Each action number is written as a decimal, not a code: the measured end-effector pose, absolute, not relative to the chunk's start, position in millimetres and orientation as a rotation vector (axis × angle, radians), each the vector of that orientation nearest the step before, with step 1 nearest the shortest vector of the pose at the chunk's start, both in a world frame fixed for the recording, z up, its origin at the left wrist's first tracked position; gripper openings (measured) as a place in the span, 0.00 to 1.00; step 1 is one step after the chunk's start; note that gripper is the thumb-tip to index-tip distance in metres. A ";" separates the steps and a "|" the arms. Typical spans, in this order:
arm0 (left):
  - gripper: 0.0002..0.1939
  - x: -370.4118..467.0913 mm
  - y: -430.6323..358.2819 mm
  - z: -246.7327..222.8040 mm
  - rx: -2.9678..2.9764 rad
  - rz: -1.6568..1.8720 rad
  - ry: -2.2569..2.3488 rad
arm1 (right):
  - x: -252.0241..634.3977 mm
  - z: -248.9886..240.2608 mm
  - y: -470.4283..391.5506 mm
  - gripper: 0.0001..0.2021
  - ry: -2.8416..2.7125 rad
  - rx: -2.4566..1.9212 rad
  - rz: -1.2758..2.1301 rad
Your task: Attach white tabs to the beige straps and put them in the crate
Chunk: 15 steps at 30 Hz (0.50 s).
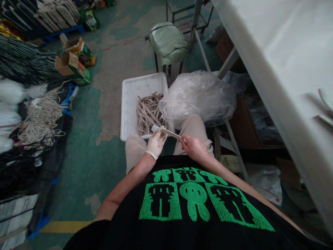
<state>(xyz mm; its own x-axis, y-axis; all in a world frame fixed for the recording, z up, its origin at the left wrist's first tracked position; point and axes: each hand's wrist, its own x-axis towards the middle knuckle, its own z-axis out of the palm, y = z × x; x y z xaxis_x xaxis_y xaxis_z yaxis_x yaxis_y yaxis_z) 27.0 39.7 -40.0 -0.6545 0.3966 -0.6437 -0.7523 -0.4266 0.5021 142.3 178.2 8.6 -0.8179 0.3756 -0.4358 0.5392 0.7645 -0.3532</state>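
I sit with both hands over my lap. My left hand (156, 143), in a white glove, pinches one end of a flat beige strip (171, 133). The bare right hand (194, 147) grips the strip's other end, with something small and pale at its fingertips that I cannot make out. Just beyond my knees a white plastic tray (131, 100) on the floor holds a loose heap of similar beige strips (149, 114). A large clear plastic bag (199, 95) bulges over my right knee and the tray's right edge.
A white table (286, 62) runs along the right, its metal legs beside my right leg. A stool with a green cushion (168, 41) stands behind the tray. Cardboard boxes (74, 62), white cord bundles (43, 116) and black netting fill the left floor.
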 end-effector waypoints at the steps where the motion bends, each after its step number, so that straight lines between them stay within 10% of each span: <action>1: 0.09 26.5 40.3 -39.8 -0.575 2.109 1.038 | 142.4 8.0 178.4 0.16 2.623 0.703 -0.676; 15: 0.08 22.4 44.1 -39.5 -0.729 2.100 0.983 | 142.8 8.8 177.5 0.17 2.603 0.671 -0.675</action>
<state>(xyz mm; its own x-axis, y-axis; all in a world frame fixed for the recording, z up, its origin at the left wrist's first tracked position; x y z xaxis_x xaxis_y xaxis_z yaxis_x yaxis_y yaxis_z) 22.4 44.1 -39.5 -0.5995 0.3508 -0.7194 -0.7772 -0.4700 0.4185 142.8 177.5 8.8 -0.8191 0.3514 -0.4535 0.5275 0.7721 -0.3545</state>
